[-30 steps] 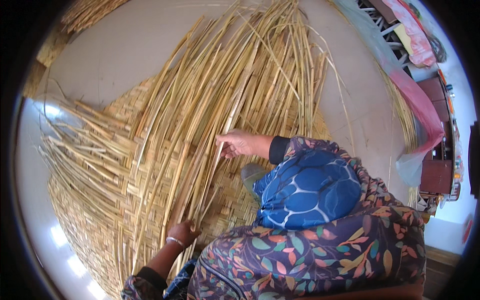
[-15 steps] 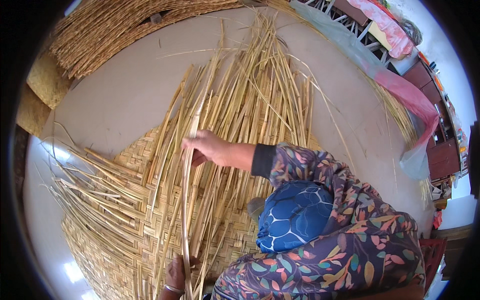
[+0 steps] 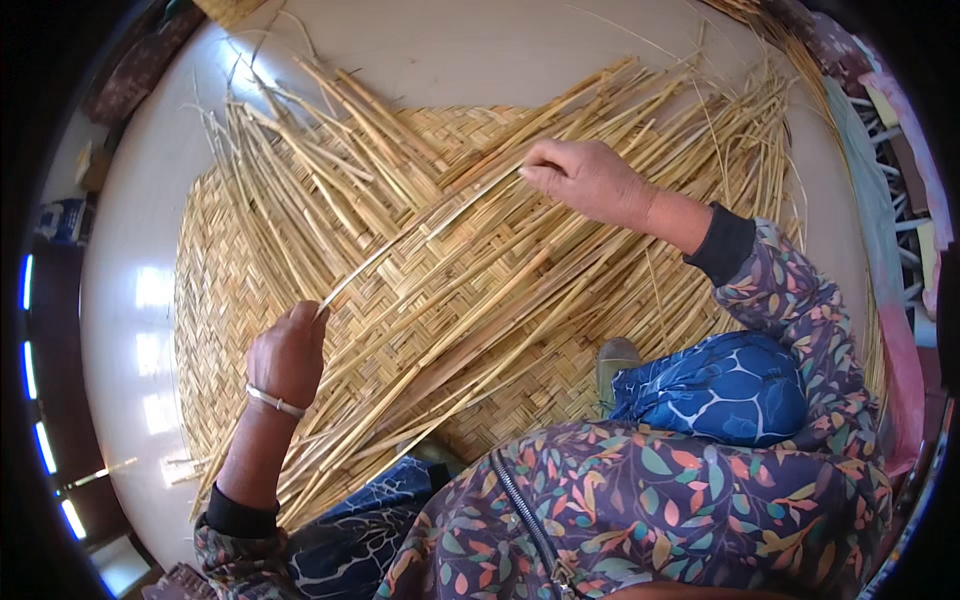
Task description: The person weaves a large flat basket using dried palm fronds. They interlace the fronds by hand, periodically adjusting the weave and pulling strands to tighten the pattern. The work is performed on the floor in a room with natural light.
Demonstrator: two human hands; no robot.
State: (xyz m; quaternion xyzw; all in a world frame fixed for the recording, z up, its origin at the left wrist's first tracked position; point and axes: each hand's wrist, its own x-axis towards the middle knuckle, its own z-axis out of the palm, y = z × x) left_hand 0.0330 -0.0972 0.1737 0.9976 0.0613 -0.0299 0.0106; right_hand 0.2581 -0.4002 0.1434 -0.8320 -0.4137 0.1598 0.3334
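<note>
A woven reed mat [image 3: 460, 128] lies spread out below me, with loose ends of reed fanning from its weave. Between my hands a long pale reed strip [image 3: 350, 281] is stretched slantwise, just over the mat. Its lower-left end is pinched by my left hand [image 3: 287, 355], which wears a bracelet. My right hand [image 3: 592, 184] grips the strip farther up on the right, its thumb and fingers pressed together. Several other reed strips [image 3: 480, 325] run the same slanting way beneath, partly hidden by my right forearm.
Unwoven reed ends [image 3: 290, 205] bristle from the mat's far left. Pale floor [image 3: 440, 60] borders the mat. My shoe [image 3: 617, 360] rests on it near my blue-trousered knee [image 3: 710, 390]. Plastic sheeting [image 3: 868, 190] and slatted things stand along the right.
My view has turned, so the mat and strips now lie slanted. Both hands still hold a strip; my left hand has come into fuller view, and my right appears farther right.
</note>
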